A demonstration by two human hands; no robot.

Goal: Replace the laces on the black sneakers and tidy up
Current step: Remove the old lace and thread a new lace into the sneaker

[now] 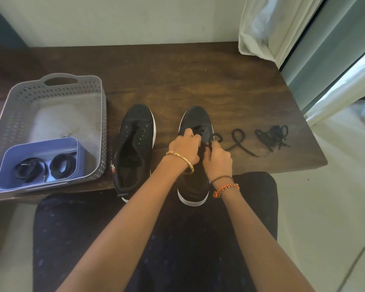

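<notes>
Two black sneakers with white soles stand side by side on a dark wooden table. The left sneaker has bare eyelets and no lace. Over the right sneaker both my hands work at the eyelets. My left hand grips the shoe's left eyelet flap. My right hand pinches a black lace that runs from the shoe and loops out to the right on the table. A loose heap of black lace lies further right.
A grey perforated basket stands at the table's left, holding a small blue tray with two coiled black laces. A white curtain hangs at the back right. My lap is under the table's near edge.
</notes>
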